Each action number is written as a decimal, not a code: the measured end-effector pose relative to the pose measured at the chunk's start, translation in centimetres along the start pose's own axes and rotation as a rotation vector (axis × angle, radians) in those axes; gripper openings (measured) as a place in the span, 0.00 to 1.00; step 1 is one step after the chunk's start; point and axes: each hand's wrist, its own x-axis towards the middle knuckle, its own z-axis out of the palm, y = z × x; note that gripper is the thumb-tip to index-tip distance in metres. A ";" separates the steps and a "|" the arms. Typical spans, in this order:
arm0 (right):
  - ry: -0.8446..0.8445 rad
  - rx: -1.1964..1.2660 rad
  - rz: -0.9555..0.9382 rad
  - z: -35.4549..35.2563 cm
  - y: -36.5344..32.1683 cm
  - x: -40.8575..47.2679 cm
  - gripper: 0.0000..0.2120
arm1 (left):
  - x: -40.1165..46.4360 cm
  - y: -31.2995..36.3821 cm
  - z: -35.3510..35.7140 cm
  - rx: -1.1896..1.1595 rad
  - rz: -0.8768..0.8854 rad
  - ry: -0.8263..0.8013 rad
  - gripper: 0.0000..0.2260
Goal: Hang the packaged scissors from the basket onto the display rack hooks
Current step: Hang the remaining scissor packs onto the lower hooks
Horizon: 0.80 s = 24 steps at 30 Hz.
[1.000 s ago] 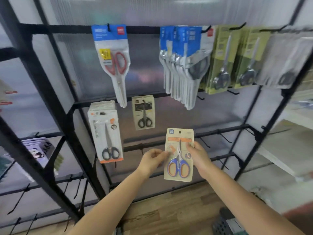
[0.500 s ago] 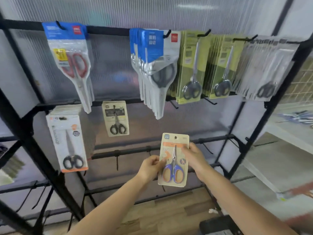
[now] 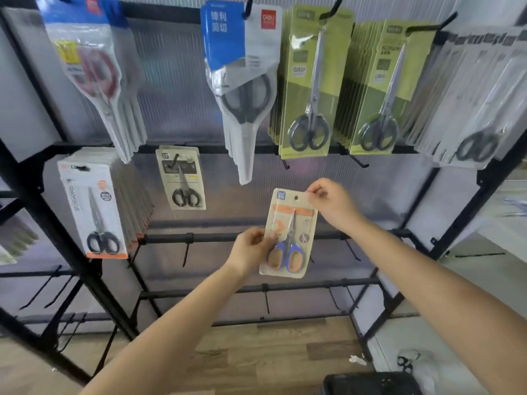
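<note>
Black wire rack [image 3: 199,238] has packs hung all over. Left hand [image 3: 248,252] pinches the beige card pack of blue-and-orange scissors [image 3: 288,235] at its lower left edge, right hand [image 3: 330,203] pinches the top corner beside the hang hole. Pack's upright, just below a bare black hook [image 3: 285,165]. Dark plastic basket [image 3: 370,383] sits bottom right, can't see inside.
</note>
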 end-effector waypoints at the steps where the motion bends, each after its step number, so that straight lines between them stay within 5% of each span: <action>1: 0.009 -0.015 -0.028 -0.1 -0.3 0.4 0.01 | 0.3 0.1 0.0 0.009 0.016 0.020 0.06; 24: 0.127 0.163 -0.165 0.7 -0.6 6.0 0.09 | 5.3 1.7 1.7 -0.020 0.054 0.285 0.08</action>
